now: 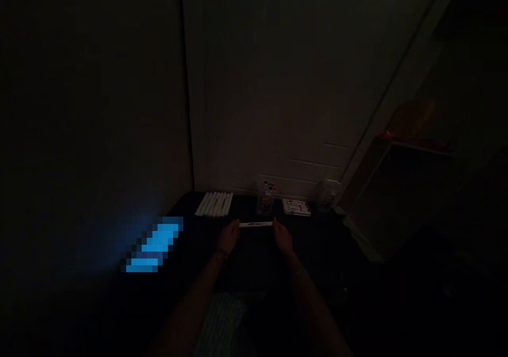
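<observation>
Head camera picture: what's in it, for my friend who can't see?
Left hand and right hand hold a white pen by its ends above a dark table in a dim room. Beyond are a row of white pens, then a flat pack between two see-through containers; a pixelated blue patch glows at left.

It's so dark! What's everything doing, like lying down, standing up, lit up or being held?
Long, thin white marker: held level by its ends, left hand and right hand.
Row of white stick markers: lying side by side.
Clear boxy container with colourful tops: upright.
Flat white rectangular pack: lying flat.
Clear container at right: upright, contents unclear.
Bright blue slanted patch: glowing, pixelated.
</observation>
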The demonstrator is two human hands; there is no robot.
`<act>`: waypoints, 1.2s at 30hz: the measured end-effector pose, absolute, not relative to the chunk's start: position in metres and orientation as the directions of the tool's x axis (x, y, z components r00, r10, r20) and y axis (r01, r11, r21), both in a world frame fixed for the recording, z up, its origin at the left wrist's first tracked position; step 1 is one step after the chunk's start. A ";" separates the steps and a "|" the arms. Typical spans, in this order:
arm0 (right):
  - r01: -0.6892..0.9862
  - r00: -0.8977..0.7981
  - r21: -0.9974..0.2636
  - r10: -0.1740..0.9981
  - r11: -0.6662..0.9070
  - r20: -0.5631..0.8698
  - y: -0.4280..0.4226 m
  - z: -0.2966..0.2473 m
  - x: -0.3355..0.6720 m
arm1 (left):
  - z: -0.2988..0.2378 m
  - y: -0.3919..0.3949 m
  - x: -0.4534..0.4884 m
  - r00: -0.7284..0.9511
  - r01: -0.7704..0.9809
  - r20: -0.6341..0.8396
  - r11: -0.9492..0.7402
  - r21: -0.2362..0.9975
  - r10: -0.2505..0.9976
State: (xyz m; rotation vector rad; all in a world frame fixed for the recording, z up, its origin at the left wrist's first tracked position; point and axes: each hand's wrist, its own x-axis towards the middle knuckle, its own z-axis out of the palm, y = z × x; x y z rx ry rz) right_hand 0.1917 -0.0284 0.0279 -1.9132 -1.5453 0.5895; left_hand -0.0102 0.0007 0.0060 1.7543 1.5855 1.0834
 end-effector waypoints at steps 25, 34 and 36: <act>0.698 0.202 -0.708 0.978 -0.108 0.050 -0.035 0.032 0.192 | 0.013 -0.003 -0.012 -0.025 0.506 0.289 -0.238 0.829 0.957; 0.668 0.211 -0.739 0.975 -0.092 0.069 -0.032 0.026 0.191 | 0.014 0.001 -0.015 0.023 0.348 0.310 -0.298 0.889 0.950; 0.679 0.207 -0.729 0.975 -0.087 0.077 -0.031 0.024 0.192 | 0.016 -0.001 -0.015 0.018 0.348 0.318 -0.304 0.887 0.948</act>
